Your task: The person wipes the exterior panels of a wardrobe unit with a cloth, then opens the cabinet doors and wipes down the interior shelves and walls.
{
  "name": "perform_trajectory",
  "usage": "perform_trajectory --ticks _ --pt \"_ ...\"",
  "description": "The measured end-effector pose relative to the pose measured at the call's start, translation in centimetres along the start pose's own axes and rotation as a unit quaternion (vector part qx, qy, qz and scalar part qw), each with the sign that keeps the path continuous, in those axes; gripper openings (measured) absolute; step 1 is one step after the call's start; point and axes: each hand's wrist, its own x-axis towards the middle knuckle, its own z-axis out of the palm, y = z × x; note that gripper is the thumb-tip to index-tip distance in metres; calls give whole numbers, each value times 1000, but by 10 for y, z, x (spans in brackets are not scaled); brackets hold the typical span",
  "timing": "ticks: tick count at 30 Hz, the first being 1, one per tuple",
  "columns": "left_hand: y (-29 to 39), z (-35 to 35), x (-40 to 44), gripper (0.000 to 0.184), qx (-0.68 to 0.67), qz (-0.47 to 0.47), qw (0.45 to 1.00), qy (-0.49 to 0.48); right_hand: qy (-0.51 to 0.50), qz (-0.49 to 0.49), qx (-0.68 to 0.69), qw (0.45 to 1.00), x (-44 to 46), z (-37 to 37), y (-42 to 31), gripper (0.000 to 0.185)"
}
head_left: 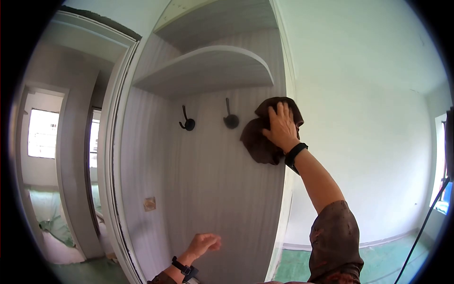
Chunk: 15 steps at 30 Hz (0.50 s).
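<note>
My right hand (283, 124) lies with spread fingers on a dark brown cloth (257, 141), pressing it against the right edge of a grey wood-grain panel (213, 175). The cloth is bunched and hangs below and left of the palm. My left hand (206, 243) is low in front of the same panel, its fingers curled together; whether anything is inside them is too small to tell. Two black hooks, a left one (189, 124) and a right one (231, 120), are fixed to the panel left of the cloth.
A curved shelf (208, 71) juts out above the hooks, with another shelf (222, 23) higher up. A small square plate (149, 204) sits on the left side panel. At the left is a door frame (116, 142); a white wall (359, 156) stands at the right.
</note>
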Motion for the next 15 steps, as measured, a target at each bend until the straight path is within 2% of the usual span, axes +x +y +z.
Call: perform_trajectory --ticks 2,4,6,9,11,13,14,15 --pt "1 -1 1 27 7 -3 1000 -1 69 64 5 996 1 3 2 74" --pt "0 2 3 27 17 23 1000 1 43 93 24 994 -4 9 2 80" --pt "3 7 4 26 52 33 998 3 86 167 129 974 -10 15 0 80" --pt "8 20 8 24 116 52 992 23 79 209 203 953 -24 19 0 80" --pt "8 31 13 23 143 58 987 37 86 203 200 954 -39 22 -3 83" --pt "8 42 18 18 242 147 957 71 79 198 210 954 -56 19 -10 84" --pt "16 52 17 18 242 143 957 68 77 202 209 954 -63 10 -14 84" --pt "24 62 17 15 263 193 941 86 55 198 215 955 -71 4 -17 84"
